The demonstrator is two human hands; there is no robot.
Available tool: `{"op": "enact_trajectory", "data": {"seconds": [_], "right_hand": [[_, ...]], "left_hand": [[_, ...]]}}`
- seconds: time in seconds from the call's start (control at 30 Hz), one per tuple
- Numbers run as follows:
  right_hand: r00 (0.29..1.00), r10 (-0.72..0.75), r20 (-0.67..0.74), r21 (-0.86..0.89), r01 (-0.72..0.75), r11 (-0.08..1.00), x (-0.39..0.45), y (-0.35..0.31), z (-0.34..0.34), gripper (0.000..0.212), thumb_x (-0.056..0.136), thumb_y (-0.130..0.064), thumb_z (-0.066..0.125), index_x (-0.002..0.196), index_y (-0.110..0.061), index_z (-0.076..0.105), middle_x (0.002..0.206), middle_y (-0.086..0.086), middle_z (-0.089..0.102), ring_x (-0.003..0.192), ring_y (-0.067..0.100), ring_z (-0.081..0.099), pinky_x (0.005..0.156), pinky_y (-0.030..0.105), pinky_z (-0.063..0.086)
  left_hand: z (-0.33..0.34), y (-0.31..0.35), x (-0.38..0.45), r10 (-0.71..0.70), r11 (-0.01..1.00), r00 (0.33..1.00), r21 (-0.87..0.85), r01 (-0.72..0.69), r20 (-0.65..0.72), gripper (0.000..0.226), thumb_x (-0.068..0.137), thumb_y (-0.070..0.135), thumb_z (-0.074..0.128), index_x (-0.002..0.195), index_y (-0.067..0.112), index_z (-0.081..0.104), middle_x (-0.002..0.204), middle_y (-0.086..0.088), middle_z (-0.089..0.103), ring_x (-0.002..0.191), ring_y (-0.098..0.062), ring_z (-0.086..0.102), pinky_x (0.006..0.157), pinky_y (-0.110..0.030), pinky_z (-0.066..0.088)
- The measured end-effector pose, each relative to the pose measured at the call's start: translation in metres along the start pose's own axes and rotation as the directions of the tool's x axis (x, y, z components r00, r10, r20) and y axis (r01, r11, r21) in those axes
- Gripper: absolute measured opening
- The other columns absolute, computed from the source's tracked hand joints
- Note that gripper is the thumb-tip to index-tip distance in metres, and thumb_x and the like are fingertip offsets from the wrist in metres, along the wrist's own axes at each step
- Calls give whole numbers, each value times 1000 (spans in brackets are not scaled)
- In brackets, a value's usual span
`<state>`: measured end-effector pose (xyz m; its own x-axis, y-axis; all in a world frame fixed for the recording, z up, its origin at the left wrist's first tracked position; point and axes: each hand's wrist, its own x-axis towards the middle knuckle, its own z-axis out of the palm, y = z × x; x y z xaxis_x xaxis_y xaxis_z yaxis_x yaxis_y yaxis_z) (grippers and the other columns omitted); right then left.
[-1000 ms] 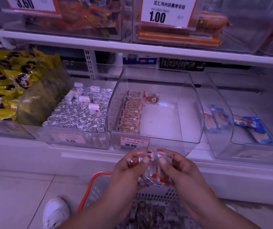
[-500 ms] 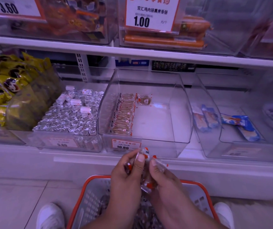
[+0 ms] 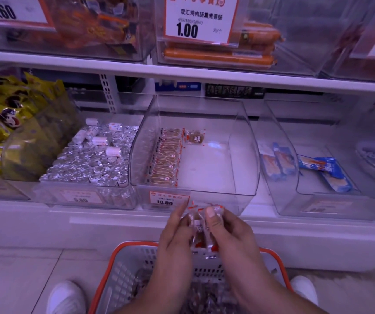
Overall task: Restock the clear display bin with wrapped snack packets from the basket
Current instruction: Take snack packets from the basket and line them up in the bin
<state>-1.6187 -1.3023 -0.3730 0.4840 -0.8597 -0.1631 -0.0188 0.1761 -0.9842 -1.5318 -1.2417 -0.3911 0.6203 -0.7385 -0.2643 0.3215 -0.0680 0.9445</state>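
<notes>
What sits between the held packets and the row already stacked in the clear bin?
In the head view, only the clear bin's front wall with its 10.80 price tag separates the held packets from the stacked row.

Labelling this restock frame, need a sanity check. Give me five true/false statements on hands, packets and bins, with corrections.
1. Both hands, left hand and right hand, hold a bunch of wrapped packets. True.
2. The clear bin with the 10.80 price tag is full across its floor. False: one row of packets runs along its left wall and a single packet lies near the back; the remaining floor is bare.
3. The held packets are already inside the bin. False: they are in front of its front edge, above the basket.
4. The basket rim is orange. True.
5. The bin left of the clear bin holds blue packets. False: it holds silver foil-wrapped pieces.
</notes>
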Motion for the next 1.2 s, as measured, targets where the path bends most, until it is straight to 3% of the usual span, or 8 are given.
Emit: {"op": "enact_trajectory", "data": {"seconds": [0.17, 0.4, 0.5, 0.63, 0.77, 0.87, 1.0, 1.2], "right_hand": [[993, -112, 28, -333, 114, 936, -15, 0, 14, 77, 73, -64, 45, 143, -42, 23, 123, -27, 53, 109, -27, 47, 95, 5, 41], [926, -131, 354, -591, 331, 735, -16, -12, 12, 71, 103, -30, 37, 143, -41, -21, 150, -21, 19, 135, -6, 28, 108, 10, 25], [912, -142, 385, -511, 339, 790, -14, -25, 9, 74, 101, -26, 50, 150, -41, -3, 146, -30, 30, 131, -12, 34, 113, 20, 32], [928, -246, 278, -276, 323, 905, -17, -42, 10, 73, 86, -12, 71, 142, -50, 42, 119, -18, 63, 102, 3, 65, 85, 30, 57], [891, -384, 244, -463, 454, 761, 47, -86, 17, 45, 80, -30, 68, 113, -57, 57, 100, -11, 69, 83, 4, 65, 72, 27, 58], [916, -298, 268, -758, 391, 522, 142, -100, 19, 10, 85, -15, 66, 92, -20, 60, 88, 3, 65, 82, 25, 64, 76, 39, 52], [965, -106, 241, -947, 258, 190, 231, -71, 19, 17, 86, -13, 59, 100, -7, 66, 104, 22, 67, 98, 37, 64, 84, 40, 51], [935, -157, 318, -899, 350, 263, 259, -35, 28, 49, 83, -9, 59, 130, -23, 56, 113, 11, 51, 86, 14, 55, 81, 32, 48]], "left_hand": [[10, 14, -6, -157, 961, 981, -211, 178, 111, 60, 80, 58, 62, 121, 15, 68, 112, -6, 75, 108, -18, 69, 97, -34, 49], [5, 23, -5, -141, 919, 977, -346, 190, 161, 68, 72, 47, 78, 128, 11, 63, 123, -15, 69, 118, -25, 64, 110, -40, 41], [0, 27, -6, -77, 954, 980, -272, 125, 181, 65, 74, 53, 70, 130, 22, 62, 116, -7, 73, 108, -19, 69, 97, -36, 51], [-14, 47, -13, 145, 985, 966, 62, -162, 213, 69, 72, 83, 55, 133, 52, 52, 117, 25, 69, 106, 11, 63, 83, -9, 49], [-53, 88, 17, 611, 601, 776, 549, -581, 153, 52, 95, 68, 34, 138, 43, 49, 128, 31, 58, 117, 15, 51, 92, -9, 42], [-80, 105, 52, 708, 385, 701, 781, -491, 92, 39, 102, 42, 42, 135, 25, 54, 129, 9, 56, 118, -12, 53, 97, -35, 44], [-92, 98, 75, 557, 349, 821, 862, -367, 125, 48, 99, 45, 43, 141, 23, 42, 137, -2, 49, 120, -29, 53, 99, -43, 42], [-101, 93, 86, 517, 341, 843, 868, -362, 148, 54, 99, 50, 41, 146, 25, 35, 139, -2, 49, 120, -27, 52, 96, -38, 41]]}}
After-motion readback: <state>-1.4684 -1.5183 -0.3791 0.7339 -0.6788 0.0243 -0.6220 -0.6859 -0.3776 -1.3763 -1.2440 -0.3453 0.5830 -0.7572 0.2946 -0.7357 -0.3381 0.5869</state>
